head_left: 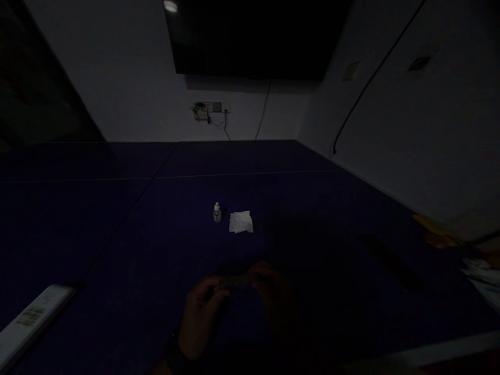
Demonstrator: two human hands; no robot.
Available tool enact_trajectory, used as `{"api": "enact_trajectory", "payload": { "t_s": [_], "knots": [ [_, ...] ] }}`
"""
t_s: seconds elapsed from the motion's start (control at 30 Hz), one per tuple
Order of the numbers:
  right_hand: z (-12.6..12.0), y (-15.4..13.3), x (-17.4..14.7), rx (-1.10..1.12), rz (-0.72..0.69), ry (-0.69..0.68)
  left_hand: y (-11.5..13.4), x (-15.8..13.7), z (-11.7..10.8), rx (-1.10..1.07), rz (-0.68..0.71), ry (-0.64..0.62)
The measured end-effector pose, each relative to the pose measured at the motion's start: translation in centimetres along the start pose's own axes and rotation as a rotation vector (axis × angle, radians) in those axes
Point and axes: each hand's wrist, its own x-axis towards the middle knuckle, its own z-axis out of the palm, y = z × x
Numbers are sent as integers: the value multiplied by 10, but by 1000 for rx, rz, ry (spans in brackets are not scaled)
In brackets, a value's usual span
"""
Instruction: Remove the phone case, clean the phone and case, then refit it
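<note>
A narrow dark object [237, 282] spans the gap between my two hands, seen edge-on; the dim light hides its kind. My left hand [201, 307], with a dark band on its wrist, pinches the left end between thumb and fingers. At the other end, my right hand [269, 286] is closed around it, mostly lost in shadow. Beyond them on the dark blue tabletop stands a small clear bottle [217, 214] with a white top. Just right of the bottle lies a folded white tissue or cloth [241, 222].
A long white box-like thing [35, 317] lies at the left front. A dark flat strip [390, 260] and a yellow item [435, 232] are at the right. Behind the table, sockets with cables [213, 108] sit under a wall screen [253, 39].
</note>
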Motion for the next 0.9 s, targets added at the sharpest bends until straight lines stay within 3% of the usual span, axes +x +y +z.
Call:
{"api": "enact_trajectory", "payload": {
  "t_s": [0.1,0.23,0.3,0.37,0.47,0.57,0.63,0.73,0.9],
  "knots": [
    [-1,-1,2,-40,-27,-30,-1,-1,1,11,20,20],
    [-8,0,7,-113,91,-34,9,8,3,-14,2,3],
    [-13,1,11,-167,155,-57,19,16,2,64,13,-100],
    [-19,2,13,-180,202,-69,32,24,-2,159,113,-193],
    [-27,10,14,-112,239,65,48,31,-12,214,185,-135],
    [-26,26,9,18,262,282,51,30,-21,168,91,-104],
    [-20,40,3,150,279,313,48,27,-21,-3,30,-137],
    [-13,57,-4,294,269,174,42,22,-17,-208,20,-109],
    [-27,52,1,-17,127,-81,50,19,-20,112,213,-14]
  ]
}}
